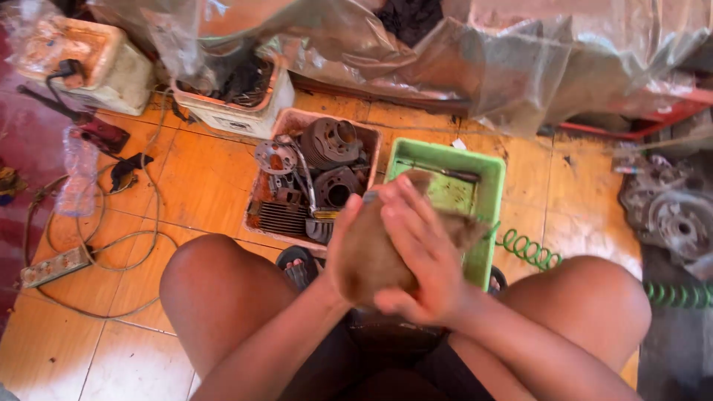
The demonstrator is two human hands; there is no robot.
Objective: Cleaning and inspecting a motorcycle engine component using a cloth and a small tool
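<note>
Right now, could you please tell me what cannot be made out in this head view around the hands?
- Brown cloth: blurred, and what it wraps is hidden by the left hand and right hand.
- Dark object between the knees: mostly covered by the wrists.
- Green tray: its near part is hidden behind the hands.
- Green coiled hose: its far end is cut off at the right edge.
- Things under the plastic sheet: too veiled to tell.

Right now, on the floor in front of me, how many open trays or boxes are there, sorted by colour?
Green tray: 1
Pinkish tray of metal engine parts: 1
White box: 1
Total: 3
Both hands, left hand and right hand, wrap a brown cloth above them.
</note>
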